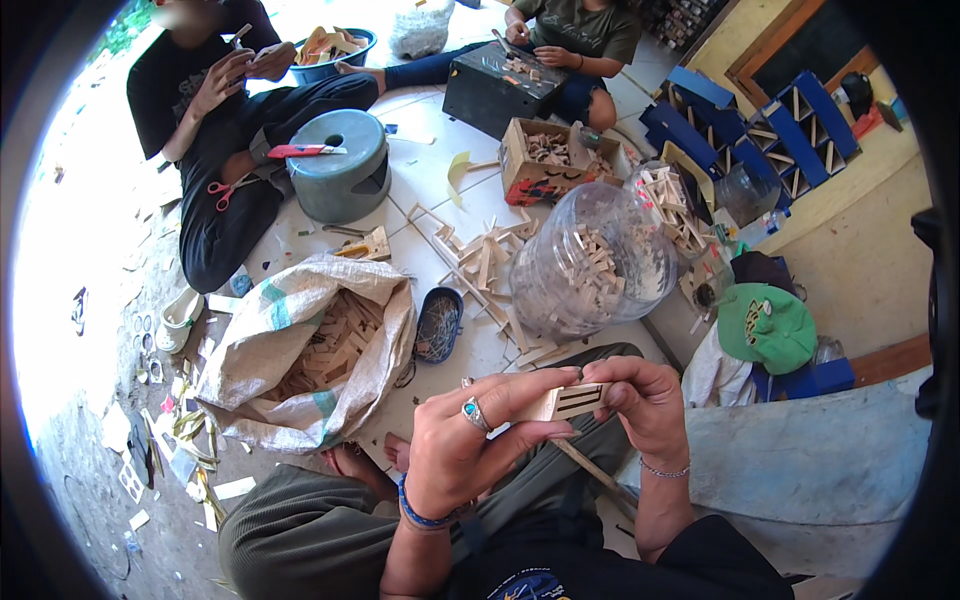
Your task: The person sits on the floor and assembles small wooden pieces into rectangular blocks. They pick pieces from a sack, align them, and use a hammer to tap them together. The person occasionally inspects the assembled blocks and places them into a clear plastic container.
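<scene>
We hold a small pale wooden block (pixel 577 401) between both hands, above our lap; dark slots run along its visible face. Our left hand (pixel 462 432), fitted with a blue-stone ring (pixel 476 412) and a dark blue bracelet (pixel 424 517), grasps the left end, with fingers extended along the upper edge and a digit below. Our right hand (pixel 648 412), with a chain bracelet (pixel 665 470) at the wrist, grips the right end between thumb and bent fingers. Forward and to the left of our hands, we locate an open woven sack (pixel 240 365) filled with short wooden pieces (pixel 328 352). Just right of the sack sits a dark blue container (pixel 455 312) of thin, fine pieces. Beyond our hands rests a clear plastic jar (pixel 540 300), partly filled with wooden parts; slender wooden frames (pixel 487 262) lie beside it on the tiles. Farther out, we find a cardboard box (pixel 530 187) of small parts and a round grey-green stool (pixel 330 190). To the right lies a green cap (pixel 765 330). Two co-workers sit opposite: one (pixel 215 70) handles a small item, the other (pixel 590 35) works over a dark box (pixel 490 100).
</scene>
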A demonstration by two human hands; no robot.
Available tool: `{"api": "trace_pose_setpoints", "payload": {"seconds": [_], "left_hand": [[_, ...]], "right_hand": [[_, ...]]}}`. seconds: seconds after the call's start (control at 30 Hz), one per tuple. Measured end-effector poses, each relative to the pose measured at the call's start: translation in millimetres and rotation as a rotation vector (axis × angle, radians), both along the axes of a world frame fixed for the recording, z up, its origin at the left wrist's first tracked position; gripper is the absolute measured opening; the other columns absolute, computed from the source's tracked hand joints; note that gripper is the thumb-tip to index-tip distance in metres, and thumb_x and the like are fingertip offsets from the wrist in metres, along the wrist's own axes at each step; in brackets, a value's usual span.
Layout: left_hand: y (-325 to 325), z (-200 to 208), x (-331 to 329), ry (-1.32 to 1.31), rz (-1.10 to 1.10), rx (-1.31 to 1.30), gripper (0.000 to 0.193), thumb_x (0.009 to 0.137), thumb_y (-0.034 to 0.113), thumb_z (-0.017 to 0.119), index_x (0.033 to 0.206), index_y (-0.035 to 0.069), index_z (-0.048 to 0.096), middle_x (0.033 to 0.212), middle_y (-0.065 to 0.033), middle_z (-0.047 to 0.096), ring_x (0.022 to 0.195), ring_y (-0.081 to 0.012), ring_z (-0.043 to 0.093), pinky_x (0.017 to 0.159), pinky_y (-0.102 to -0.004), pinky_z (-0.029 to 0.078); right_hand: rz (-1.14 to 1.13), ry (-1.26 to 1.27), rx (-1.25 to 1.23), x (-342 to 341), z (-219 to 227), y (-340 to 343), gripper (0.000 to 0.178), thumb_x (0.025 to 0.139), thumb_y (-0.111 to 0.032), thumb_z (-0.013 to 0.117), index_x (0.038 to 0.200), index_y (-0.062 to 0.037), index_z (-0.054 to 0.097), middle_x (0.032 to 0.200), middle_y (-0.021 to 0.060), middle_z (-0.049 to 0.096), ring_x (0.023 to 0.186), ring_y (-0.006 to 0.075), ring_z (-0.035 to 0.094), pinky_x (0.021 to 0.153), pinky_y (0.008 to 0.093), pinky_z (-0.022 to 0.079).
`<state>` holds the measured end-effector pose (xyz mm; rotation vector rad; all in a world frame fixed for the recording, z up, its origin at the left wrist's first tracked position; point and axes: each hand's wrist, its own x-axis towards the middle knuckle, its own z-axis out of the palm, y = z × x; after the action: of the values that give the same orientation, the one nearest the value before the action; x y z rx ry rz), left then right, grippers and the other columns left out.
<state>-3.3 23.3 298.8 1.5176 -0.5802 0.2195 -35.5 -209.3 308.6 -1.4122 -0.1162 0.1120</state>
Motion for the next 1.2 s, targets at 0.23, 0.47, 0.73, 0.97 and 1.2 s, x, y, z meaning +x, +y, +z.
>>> {"api": "trace_pose_setpoints", "payload": {"seconds": [0.23,0.47,0.73,0.97,1.2], "left_hand": [[4,-3,2,0.041,-0.043,0.012,0.047,0.078,0.017,0.088,0.123,0.012,0.077,0.107,-0.0067,0.08,0.085,-0.0227,0.076,0.075,-0.0325,0.058],[9,-7,4,0.117,-0.063,0.015,0.047,0.081,0.014,0.088,0.126,0.01,0.075,0.106,-0.0098,0.079,0.088,-0.0233,0.077,0.076,-0.0325,0.059],[5,-11,3,0.267,-0.085,-0.102,0.031,0.088,-0.003,0.077,0.119,-0.003,0.072,0.11,-0.0155,0.078,0.104,-0.0209,0.075,0.089,-0.031,0.059],[6,-11,9,0.076,-0.057,-0.094,0.038,0.084,0.004,0.082,0.12,0.004,0.075,0.108,-0.0125,0.079,0.094,-0.0235,0.078,0.081,-0.0323,0.059],[10,-10,10,0.026,-0.09,-0.101,0.038,0.083,0.001,0.081,0.12,0.003,0.075,0.109,-0.0131,0.079,0.095,-0.0248,0.077,0.081,-0.0333,0.06]], "right_hand": [[0.022,0.016,-0.028,1,2,1,0.032,0.102,-0.022,0.072,0.119,0.0046,0.072,0.098,0.0059,0.073,0.08,0.0076,0.065,0.073,0.0231,0.055],[0.051,0.122,0.032,4,2,2,0.03,0.104,-0.021,0.07,0.121,0.0039,0.071,0.096,0.0038,0.072,0.078,0.0069,0.063,0.072,0.0232,0.054],[0.008,0.158,0.103,3,-15,11,0.029,0.105,-0.019,0.068,0.124,0.0031,0.069,0.097,0.0035,0.071,0.08,0.0072,0.063,0.074,0.023,0.054],[-0.017,0.054,0.036,0,-14,15,0.029,0.104,-0.019,0.069,0.123,0.0023,0.07,0.098,0.0035,0.071,0.081,0.0074,0.063,0.074,0.0229,0.053],[-0.025,0.0,0.004,-6,-6,16,0.029,0.104,-0.02,0.07,0.122,0.0026,0.071,0.099,0.004,0.072,0.082,0.0072,0.064,0.074,0.0226,0.053]]}}
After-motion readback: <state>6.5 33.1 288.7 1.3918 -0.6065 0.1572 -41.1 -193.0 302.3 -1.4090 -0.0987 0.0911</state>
